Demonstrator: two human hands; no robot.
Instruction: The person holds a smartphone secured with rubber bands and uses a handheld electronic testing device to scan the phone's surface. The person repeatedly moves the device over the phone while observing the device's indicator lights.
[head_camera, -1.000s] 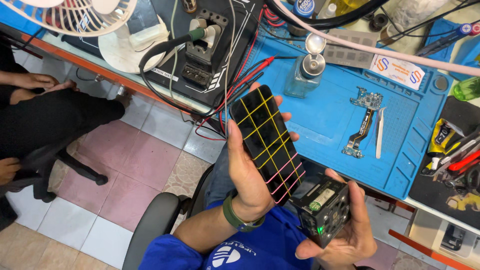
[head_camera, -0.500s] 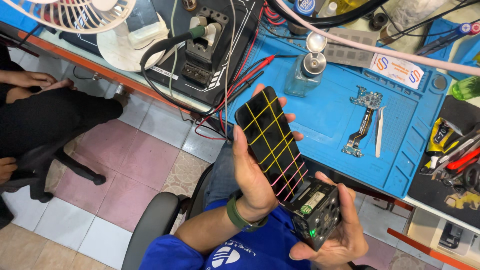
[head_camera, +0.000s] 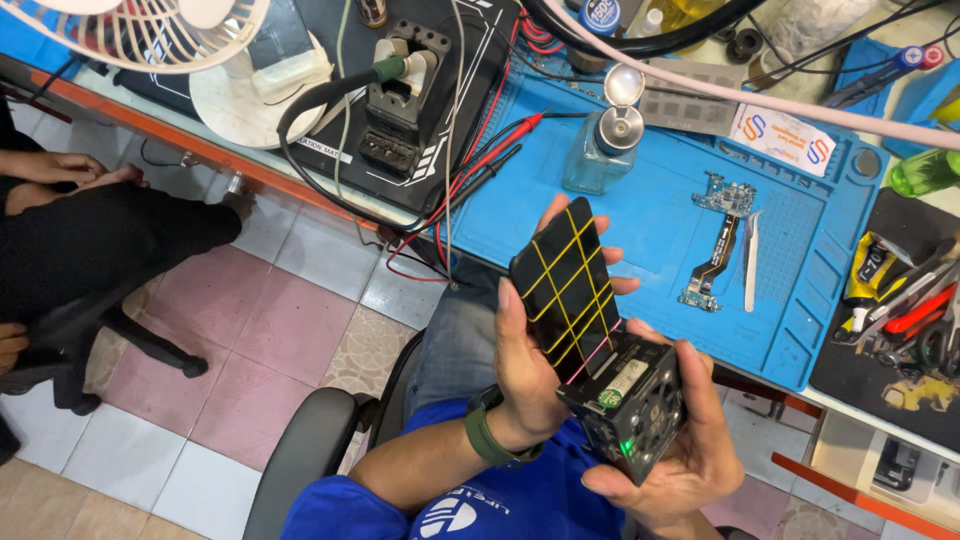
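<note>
My left hand (head_camera: 522, 375) holds a black phone (head_camera: 565, 285) wrapped in crossing yellow rubber bands, its screen side tilted up above my lap. My right hand (head_camera: 690, 445) cups a small black box-shaped device (head_camera: 628, 398) with a round fan grille and a lit green light, pressed against the phone's lower end. A green band sits on my left wrist. Both hands hover just in front of the blue work mat (head_camera: 650, 230).
On the mat lie a small circuit board with flex cable (head_camera: 712, 240), tweezers (head_camera: 750, 262) and a glass liquid dispenser (head_camera: 598, 150). A black station with probes (head_camera: 400, 110) and a white fan (head_camera: 170, 30) stand left. Hand tools (head_camera: 900, 310) lie right. Another person sits at far left (head_camera: 60, 230).
The phone has tilted flatter and dropped toward the black device, and both hands have shifted slightly right and closer together.
</note>
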